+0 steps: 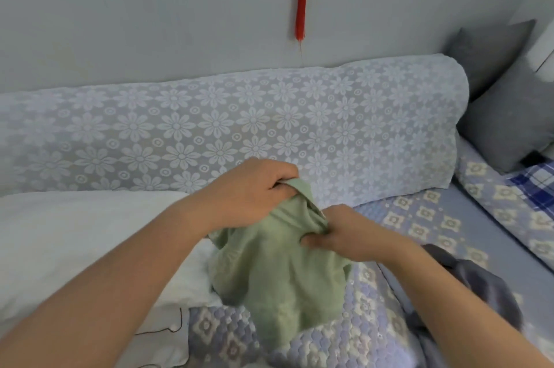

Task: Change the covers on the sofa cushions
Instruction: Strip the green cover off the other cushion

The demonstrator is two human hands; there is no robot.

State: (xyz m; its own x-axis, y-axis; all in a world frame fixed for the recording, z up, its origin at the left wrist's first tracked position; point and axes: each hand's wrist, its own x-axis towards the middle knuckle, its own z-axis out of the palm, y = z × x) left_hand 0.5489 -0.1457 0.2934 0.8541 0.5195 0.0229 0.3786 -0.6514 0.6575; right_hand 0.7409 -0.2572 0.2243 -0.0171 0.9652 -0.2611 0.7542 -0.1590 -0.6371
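We note that the green cover (278, 274) is a soft, matt cloth with a fine, slightly nubby weave, and it creases readily. The backrest (239, 128) carries a thin lace-like fabric with a raised flower pattern. The seat pad (419, 223) is quilted cloth, matt, with stitched dimples. The white cushion (75, 235) is smooth plain cloth. The grey cushions (506, 116) show a matt woven surface. The grey cloth (467, 280) has a faint sheen.

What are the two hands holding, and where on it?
Both hold the green cover by its bunched top edge: the left hand grips the upper part, and the right hand pinches the edge just below.
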